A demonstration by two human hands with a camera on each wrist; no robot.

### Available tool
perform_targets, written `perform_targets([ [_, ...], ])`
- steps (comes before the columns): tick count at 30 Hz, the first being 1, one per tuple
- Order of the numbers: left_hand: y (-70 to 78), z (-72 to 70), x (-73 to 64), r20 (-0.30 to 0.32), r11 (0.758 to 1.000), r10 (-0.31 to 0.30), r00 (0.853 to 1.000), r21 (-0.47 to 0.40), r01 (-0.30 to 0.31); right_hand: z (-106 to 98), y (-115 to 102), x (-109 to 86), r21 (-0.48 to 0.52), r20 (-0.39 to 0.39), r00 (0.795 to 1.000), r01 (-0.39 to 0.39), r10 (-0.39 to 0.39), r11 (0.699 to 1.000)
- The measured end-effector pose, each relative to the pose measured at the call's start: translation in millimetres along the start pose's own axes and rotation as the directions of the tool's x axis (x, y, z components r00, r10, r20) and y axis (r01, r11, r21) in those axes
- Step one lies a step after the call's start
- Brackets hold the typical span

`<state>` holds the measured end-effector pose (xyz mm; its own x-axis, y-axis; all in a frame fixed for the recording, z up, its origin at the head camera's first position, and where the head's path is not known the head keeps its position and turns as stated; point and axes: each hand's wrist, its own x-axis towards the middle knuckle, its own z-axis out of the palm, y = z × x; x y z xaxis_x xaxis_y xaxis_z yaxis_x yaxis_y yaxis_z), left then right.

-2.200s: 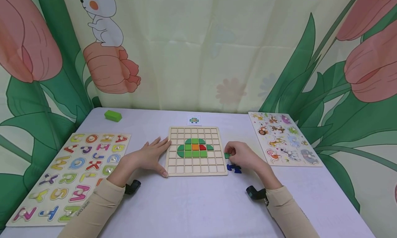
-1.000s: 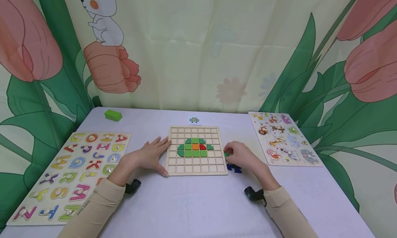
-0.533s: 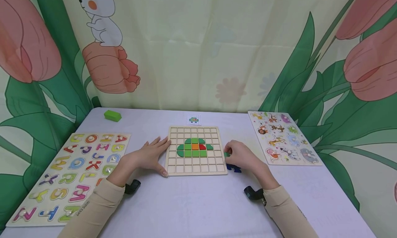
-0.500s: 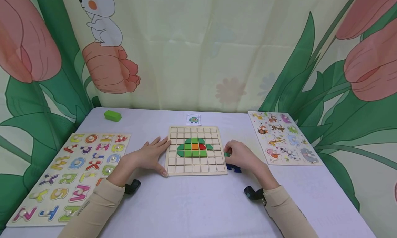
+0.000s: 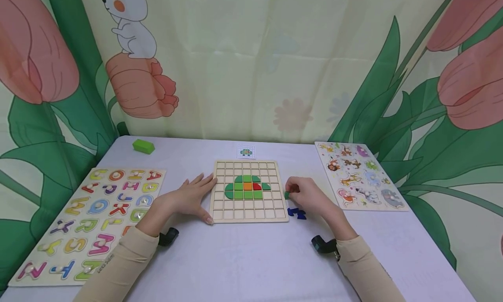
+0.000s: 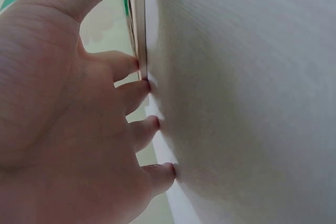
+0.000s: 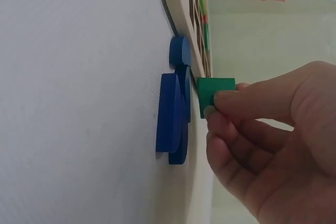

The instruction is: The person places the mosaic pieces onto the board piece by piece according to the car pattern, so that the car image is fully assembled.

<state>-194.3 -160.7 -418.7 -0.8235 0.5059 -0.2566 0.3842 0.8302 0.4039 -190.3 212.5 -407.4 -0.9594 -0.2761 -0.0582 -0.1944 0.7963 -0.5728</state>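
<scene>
A wooden grid board [image 5: 228, 214] lies mid-table, with green, orange and red tiles [image 5: 246, 187] set in its middle cells. At its left edge my left hand [image 5: 190, 197] rests with fingers spread, thumb and index at the frame. In the left wrist view the fingertips [image 6: 168, 174] touch the tabletop. Just right of the board, my right hand [image 5: 308, 195] pinches a green block [image 7: 210, 88] between thumb and fingers. Several dark blue pieces [image 7: 170, 114] lie on the table beside the board, close to that hand.
A small pattern card [image 5: 246, 152] lies behind the board. An alphabet puzzle [image 5: 55, 254] is at the left, partly under the left arm. An animal puzzle [image 5: 365, 203] lies at the right, and a bright green block [image 5: 143, 147] at the back left.
The right hand, with the green block pinched throughout, has lifted slightly, and more of the blue pieces shows beneath it. The left hand has stayed in place at the board.
</scene>
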Motion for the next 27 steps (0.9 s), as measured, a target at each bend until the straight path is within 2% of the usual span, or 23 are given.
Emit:
perform_targets([
  [8,1.5,-1.2,0.0,0.004,1.0,-0.004,1.0,0.009,0.004,-1,-1,1.0,0.019,-0.038,0.999,-0.023,0.023,1.0],
  [27,1.5,-1.8,-0.1,0.012,1.0,-0.006,1.0,0.007,0.006,11,-17,13.9,0.129,0.009,0.999,0.039,-0.041,0.991],
])
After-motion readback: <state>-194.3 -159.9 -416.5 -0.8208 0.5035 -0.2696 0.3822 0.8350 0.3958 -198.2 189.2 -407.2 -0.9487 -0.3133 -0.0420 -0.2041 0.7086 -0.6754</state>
